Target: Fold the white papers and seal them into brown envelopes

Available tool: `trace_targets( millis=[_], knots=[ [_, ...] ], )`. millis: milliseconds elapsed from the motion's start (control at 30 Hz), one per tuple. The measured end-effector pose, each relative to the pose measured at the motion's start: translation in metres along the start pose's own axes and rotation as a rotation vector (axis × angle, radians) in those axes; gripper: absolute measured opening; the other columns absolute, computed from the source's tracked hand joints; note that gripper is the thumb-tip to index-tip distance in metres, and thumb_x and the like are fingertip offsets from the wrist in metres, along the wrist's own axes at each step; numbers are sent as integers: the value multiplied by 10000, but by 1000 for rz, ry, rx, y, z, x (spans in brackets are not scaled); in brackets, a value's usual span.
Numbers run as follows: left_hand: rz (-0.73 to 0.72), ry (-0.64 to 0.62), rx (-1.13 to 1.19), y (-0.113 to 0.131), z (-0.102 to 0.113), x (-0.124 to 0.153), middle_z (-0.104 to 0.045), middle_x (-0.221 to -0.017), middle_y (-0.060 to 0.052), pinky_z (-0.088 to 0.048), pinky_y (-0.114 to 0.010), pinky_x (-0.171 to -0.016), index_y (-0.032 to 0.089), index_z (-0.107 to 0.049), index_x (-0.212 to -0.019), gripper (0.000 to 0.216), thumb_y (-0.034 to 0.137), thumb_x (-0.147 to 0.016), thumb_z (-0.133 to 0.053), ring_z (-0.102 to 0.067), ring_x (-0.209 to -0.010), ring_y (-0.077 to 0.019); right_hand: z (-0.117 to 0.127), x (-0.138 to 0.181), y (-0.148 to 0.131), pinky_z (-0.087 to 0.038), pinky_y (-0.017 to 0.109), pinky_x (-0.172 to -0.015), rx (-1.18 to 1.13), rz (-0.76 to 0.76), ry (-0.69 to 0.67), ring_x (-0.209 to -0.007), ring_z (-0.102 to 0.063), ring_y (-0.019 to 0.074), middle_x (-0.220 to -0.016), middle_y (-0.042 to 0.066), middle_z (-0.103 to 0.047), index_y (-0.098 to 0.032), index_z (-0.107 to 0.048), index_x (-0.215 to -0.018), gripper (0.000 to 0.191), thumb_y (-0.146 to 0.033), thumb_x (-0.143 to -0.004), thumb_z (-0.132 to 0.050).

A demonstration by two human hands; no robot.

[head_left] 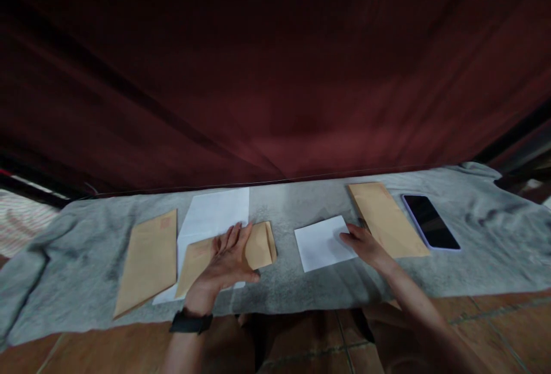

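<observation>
My left hand [228, 259], with a dark band at the wrist, lies with fingers spread on a brown envelope [260, 248]. The open end of that envelope points right, and beneath it are white paper sheets [217, 210]. My right hand [360, 242] pinches the right edge of a folded white paper [322, 243], which is low over or on the grey cloth; I cannot tell which. Just beyond the right hand lies another brown envelope [390, 219], flat on the cloth.
A third brown envelope [150, 256] lies at the left. On the right rests a phone [431, 222] with a pale purple case. Grey cloth [284, 288] covers the narrow surface, backed by a dark red curtain [275, 76]. Tiled floor [107, 351] shows below the front edge.
</observation>
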State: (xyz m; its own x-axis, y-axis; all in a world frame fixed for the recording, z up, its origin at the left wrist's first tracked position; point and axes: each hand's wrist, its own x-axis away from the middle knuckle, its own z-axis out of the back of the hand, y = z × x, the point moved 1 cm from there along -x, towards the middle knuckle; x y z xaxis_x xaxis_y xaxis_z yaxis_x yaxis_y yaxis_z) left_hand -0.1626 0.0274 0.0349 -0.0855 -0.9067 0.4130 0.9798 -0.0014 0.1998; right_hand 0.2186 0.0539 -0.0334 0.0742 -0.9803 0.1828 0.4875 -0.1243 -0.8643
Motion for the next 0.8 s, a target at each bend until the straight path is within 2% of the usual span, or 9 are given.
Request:
trace_targets(
  millis=[100, 333, 533, 667, 800],
  knots=[
    [17, -13, -7, -2, 0, 2, -45, -1700, -178, -25, -610, -1207, 214, -82, -1627, 1265, 476, -587, -752, -21, -1566, -369, 1, 0, -3, -422, 312, -629, 32, -10, -10, -693, -612, 213, -725, 27, -698, -207, -714, -833, 310, -457, -777, -540],
    [-24, 39, -63, 0, -3, 0, -224, -1659, -193, -117, -579, -1197, 242, -129, -1625, 1265, 509, -556, -751, -216, -1513, -391, 2, 1, -5, -452, 337, -676, 8, -4, -30, -734, -643, 239, -807, 57, -741, -193, -733, -910, 343, -457, -776, -559],
    [-32, 126, -45, 0, -6, 0, -350, -1572, -183, 33, -616, -1202, 232, -122, -1623, 1243, 482, -580, -751, -273, -1477, -386, 1, 0, -1, -427, 322, -649, 0, -14, -27, -716, -625, 226, -792, 53, -721, -191, -729, -910, 312, -427, -787, -567],
    [-120, 232, -7, 8, -10, 0, -465, -1468, -142, 6, -574, -1224, 255, -86, -1623, 1213, 433, -624, -750, -380, -1412, -369, 2, 0, -4, -403, 308, -629, 22, 15, -27, -687, -599, 208, -734, 40, -691, -194, -706, -830, 251, -390, -810, -551],
    [-270, 309, 1, 23, -17, -3, -488, -1433, -108, -27, -589, -1228, 283, -52, -1620, 1223, 408, -635, -768, -431, -1380, -365, 4, 1, -8, -379, 294, -614, 74, 18, -11, -674, -574, 191, -722, 30, -664, -187, -687, -806, 227, -355, -808, -534]
  ],
)
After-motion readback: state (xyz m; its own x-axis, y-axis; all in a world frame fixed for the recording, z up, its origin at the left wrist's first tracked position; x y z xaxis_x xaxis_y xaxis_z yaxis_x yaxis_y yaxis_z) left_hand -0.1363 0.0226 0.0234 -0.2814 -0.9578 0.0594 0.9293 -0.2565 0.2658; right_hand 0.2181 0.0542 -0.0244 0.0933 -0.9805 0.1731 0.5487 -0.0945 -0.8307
